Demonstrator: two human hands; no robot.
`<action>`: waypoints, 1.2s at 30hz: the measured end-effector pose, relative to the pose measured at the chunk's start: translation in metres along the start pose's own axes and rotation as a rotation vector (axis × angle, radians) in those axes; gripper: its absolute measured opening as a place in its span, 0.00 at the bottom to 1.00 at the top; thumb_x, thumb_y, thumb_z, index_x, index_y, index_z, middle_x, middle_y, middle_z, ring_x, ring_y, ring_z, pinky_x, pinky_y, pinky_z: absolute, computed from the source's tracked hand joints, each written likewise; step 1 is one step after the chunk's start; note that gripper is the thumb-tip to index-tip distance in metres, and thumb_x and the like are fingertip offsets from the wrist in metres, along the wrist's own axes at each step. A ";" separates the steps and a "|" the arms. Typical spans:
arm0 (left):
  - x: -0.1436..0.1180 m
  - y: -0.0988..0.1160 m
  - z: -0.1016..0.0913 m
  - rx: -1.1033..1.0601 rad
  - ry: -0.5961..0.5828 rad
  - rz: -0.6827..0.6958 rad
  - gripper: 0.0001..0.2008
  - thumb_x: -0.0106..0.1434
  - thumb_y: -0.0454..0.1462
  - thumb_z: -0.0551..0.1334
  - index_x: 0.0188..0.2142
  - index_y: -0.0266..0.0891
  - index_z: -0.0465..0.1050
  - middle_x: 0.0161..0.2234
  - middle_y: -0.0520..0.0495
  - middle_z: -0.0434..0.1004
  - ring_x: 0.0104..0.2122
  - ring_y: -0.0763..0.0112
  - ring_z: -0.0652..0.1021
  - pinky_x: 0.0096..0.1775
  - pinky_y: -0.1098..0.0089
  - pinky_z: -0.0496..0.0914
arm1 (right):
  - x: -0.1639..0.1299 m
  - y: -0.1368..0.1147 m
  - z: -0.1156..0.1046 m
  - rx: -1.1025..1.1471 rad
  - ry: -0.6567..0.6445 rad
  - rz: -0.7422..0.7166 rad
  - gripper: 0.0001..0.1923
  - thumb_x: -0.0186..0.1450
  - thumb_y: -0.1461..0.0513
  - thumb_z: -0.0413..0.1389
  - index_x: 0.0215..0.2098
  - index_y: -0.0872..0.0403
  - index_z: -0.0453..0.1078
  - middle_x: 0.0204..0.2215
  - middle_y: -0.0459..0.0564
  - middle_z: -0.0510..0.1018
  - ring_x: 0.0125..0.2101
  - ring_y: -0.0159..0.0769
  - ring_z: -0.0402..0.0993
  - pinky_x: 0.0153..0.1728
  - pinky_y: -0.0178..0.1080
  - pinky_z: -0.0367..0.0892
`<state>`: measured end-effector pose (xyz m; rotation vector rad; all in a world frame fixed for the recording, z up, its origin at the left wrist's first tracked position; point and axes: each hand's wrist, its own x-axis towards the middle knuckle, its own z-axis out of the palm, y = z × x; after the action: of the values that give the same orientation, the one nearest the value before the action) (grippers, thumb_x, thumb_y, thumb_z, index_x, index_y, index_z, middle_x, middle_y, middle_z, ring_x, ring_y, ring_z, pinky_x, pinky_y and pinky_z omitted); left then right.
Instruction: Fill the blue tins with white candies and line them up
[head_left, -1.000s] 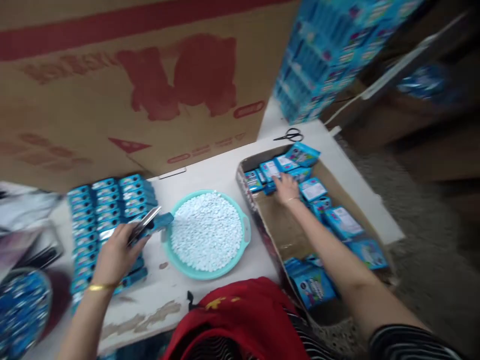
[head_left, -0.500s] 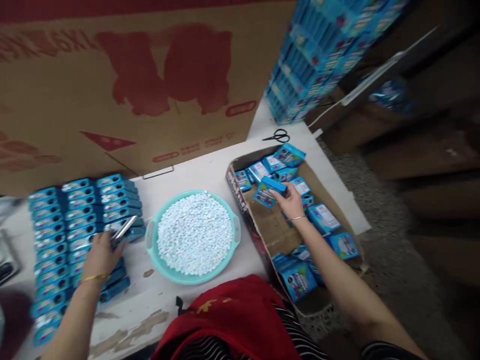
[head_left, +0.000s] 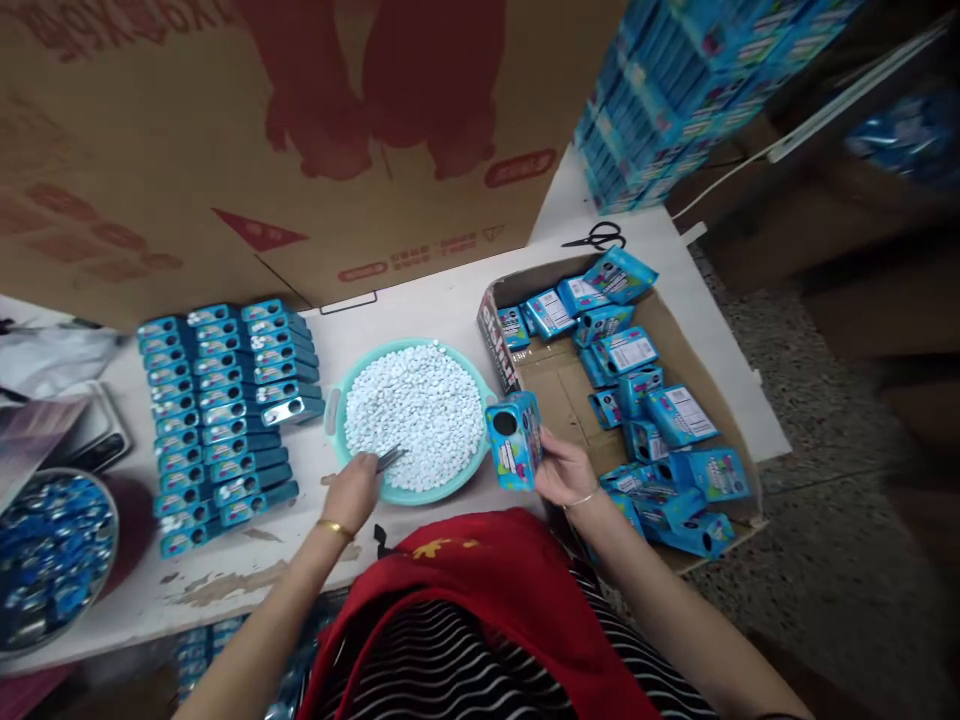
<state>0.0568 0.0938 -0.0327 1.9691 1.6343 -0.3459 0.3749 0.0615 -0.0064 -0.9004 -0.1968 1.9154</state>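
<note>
My right hand (head_left: 564, 468) holds a small blue box (head_left: 514, 440) upright, its round opening facing me, beside the right rim of a teal basin (head_left: 336, 415) heaped with small white tablets (head_left: 415, 402). My left hand (head_left: 351, 490) grips a thin metal scoop (head_left: 390, 459) whose tip rests at the near edge of the tablets. Rows of filled blue boxes (head_left: 225, 410) lie flat on the white table (head_left: 420, 310) to the left of the basin.
An open cardboard carton (head_left: 559, 385) with several loose blue boxes sits at the right. Black scissors (head_left: 596, 238) lie behind it, near a tall stack of blue packs (head_left: 675, 80). A large cardboard sheet (head_left: 225, 130) stands at the back. A bowl of blue pieces (head_left: 45, 550) sits at far left.
My right hand lifted a blue box out of the carton and carried it to the basin. My left hand moved from the box rows to the tablets with the metal scoop.
</note>
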 end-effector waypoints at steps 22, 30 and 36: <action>0.045 0.009 0.013 -0.394 0.281 0.320 0.11 0.64 0.41 0.57 0.44 0.39 0.67 0.37 0.47 0.72 0.36 0.68 0.73 0.41 0.66 0.69 | 0.011 0.026 -0.011 -0.608 0.165 -0.273 0.24 0.51 0.59 0.67 0.45 0.50 0.67 0.40 0.45 0.78 0.42 0.37 0.74 0.50 0.44 0.68; 0.003 0.018 -0.077 -0.276 0.261 0.565 0.11 0.67 0.41 0.56 0.47 0.39 0.66 0.35 0.48 0.71 0.33 0.71 0.72 0.37 0.69 0.68 | 0.034 0.026 -0.002 -1.340 0.167 -0.725 0.15 0.61 0.64 0.55 0.46 0.51 0.67 0.42 0.52 0.73 0.45 0.45 0.69 0.48 0.48 0.65; -0.007 0.043 -0.111 0.010 0.100 0.619 0.09 0.68 0.38 0.53 0.45 0.38 0.66 0.39 0.43 0.73 0.39 0.65 0.75 0.40 0.65 0.70 | 0.045 0.035 0.012 -1.449 0.058 -0.804 0.21 0.58 0.70 0.50 0.49 0.52 0.67 0.45 0.54 0.73 0.47 0.45 0.67 0.51 0.48 0.65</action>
<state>0.0804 0.1459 0.0720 2.4008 0.9939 -0.0150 0.3307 0.0838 -0.0374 -1.4203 -1.7459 0.7588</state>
